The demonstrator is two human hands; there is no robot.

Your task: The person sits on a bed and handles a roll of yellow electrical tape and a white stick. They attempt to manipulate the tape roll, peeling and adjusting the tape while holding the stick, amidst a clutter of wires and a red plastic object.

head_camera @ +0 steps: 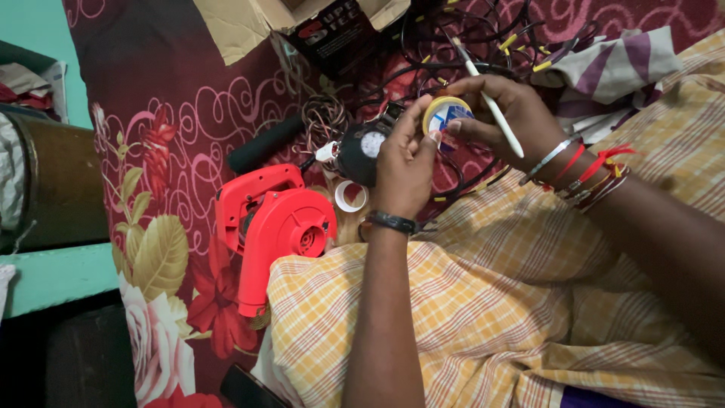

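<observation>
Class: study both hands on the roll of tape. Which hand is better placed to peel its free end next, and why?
Probably the left hand: its fingers pinch the tape roll at its edge, while the right hand already holds a white stick.

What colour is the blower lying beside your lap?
Bright red, the blower shows best in the head view, on the floral cloth.

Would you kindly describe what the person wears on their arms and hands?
Both forearms are bare, with no sleeves or gloves. The left hand has a dark band at its wrist. The right hand has silver bangles and red threads with a little yellow at its wrist.
</observation>
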